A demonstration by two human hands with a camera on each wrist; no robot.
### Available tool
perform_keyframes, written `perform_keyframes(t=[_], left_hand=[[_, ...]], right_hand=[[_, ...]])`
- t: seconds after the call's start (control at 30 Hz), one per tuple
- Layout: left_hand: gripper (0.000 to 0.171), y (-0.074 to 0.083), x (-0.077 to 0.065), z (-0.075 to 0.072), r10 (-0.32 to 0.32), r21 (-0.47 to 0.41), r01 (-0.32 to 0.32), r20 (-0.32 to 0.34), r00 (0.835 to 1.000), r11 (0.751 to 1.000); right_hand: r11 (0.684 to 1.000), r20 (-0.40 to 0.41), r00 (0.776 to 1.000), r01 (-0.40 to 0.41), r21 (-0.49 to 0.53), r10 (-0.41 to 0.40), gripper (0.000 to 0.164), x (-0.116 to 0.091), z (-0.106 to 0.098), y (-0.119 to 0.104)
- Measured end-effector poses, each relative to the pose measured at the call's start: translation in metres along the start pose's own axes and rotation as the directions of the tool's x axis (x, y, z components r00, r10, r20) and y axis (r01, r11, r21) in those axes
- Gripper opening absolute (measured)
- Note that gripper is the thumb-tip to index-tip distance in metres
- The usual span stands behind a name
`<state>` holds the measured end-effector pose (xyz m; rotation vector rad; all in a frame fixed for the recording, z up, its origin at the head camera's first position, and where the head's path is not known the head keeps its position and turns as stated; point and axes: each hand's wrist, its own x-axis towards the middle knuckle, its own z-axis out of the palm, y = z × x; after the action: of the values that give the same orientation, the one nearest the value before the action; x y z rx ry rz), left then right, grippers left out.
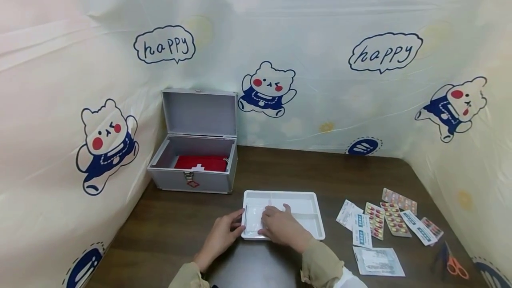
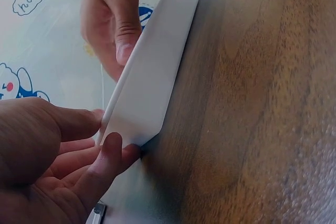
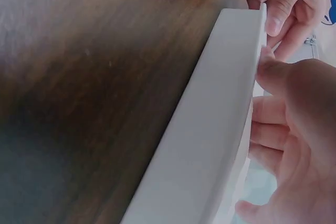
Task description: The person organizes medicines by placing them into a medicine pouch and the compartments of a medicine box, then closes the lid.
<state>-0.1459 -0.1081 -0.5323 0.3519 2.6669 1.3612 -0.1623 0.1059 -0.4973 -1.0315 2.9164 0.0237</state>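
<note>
A white divided tray (image 1: 312, 221) lies on the table in front of the person. My left hand (image 1: 222, 234) holds its left end near the front corner; in the left wrist view the thumb and fingers bracket the rim and end wall. My right hand (image 1: 282, 226) reaches over the front rim, its fairly straight fingers down in the left part of the tray. Its thumb lies along the rim in the right wrist view. Under those fingers is something clear and shiny, like a plastic packet (image 1: 253, 220), partly covered by the hand.
Behind the tray at left stands an open grey case (image 1: 192, 181) with a red pouch (image 1: 208, 163) bearing a white cross. To the right lie several pill blister packs (image 1: 394, 219), white-and-blue packets (image 1: 362, 230), a flat packet (image 1: 379, 261) and orange-handled scissors (image 1: 456, 266).
</note>
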Motion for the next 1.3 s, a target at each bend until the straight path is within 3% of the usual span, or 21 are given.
perform_keyframes(t=[0.13,0.23,0.4,0.57,0.67,0.77,0.87,0.93,1.03,1.1,1.17,1.23,1.3], left_hand=[[0.051,-0.001,0.0,0.0,0.006,0.01,-0.006,-0.017,1.0,1.0],[0.051,-0.001,0.001,0.0,-0.005,0.016,0.005,-0.016,1.0,1.0],[0.052,0.0,0.003,-0.001,-0.047,0.025,0.047,-0.017,0.999,0.999],[0.051,-0.001,0.001,-0.001,-0.025,0.023,0.026,-0.032,0.999,0.999],[0.05,-0.001,0.001,-0.001,0.005,0.022,-0.004,-0.044,0.999,1.0],[0.05,-0.001,0.002,0.0,-0.003,0.026,0.004,-0.041,0.999,1.0],[0.051,0.0,0.003,0.002,-0.012,0.008,0.013,-0.024,1.0,1.0],[0.051,0.0,0.003,0.002,-0.022,-0.004,0.022,-0.012,1.0,1.0],[0.052,0.0,0.002,0.003,-0.036,-0.013,0.035,-0.01,0.999,0.999],[0.051,0.0,0.002,0.002,-0.041,-0.004,0.041,-0.014,0.999,0.999],[0.051,-0.001,0.001,0.002,-0.041,0.003,0.041,-0.016,0.999,0.999],[0.051,-0.001,0.0,0.001,-0.032,0.006,0.032,-0.017,0.999,0.999],[0.051,0.0,0.0,0.001,-0.028,0.004,0.029,-0.011,1.0,1.0]], right_hand=[[0.998,-0.021,1.0,0.017,0.053,-0.016,0.021,-0.001,-0.002,0.002],[0.995,-0.045,0.999,0.031,0.099,-0.027,0.024,-0.008,-0.006,0.008],[0.978,-0.152,0.988,0.071,0.198,-0.041,0.031,-0.03,-0.018,0.027],[0.955,-0.241,0.969,0.012,0.296,0.062,0.031,-0.065,-0.025,0.055],[0.948,-0.295,0.944,-0.051,0.314,0.148,0.032,-0.093,-0.026,0.074],[0.958,-0.391,0.9,-0.087,0.274,0.193,0.032,-0.123,-0.023,0.095],[0.963,-0.438,0.868,-0.145,0.226,0.234,0.032,-0.159,-0.017,0.118],[0.943,-0.375,0.873,-0.237,0.234,0.312,0.032,-0.183,-0.012,0.131],[0.877,-0.169,0.879,-0.393,0.275,0.447,0.034,-0.212,-0.003,0.149],[0.803,0.022,0.844,-0.518,0.294,0.537,0.037,-0.225,0.001,0.157],[0.754,0.136,0.81,-0.583,0.304,0.571,0.042,-0.233,0.007,0.165],[0.718,0.203,0.78,-0.624,0.308,0.591,0.046,-0.237,0.013,0.169],[0.704,0.223,0.77,-0.638,0.313,0.598,0.048,-0.24,0.021,0.172]])
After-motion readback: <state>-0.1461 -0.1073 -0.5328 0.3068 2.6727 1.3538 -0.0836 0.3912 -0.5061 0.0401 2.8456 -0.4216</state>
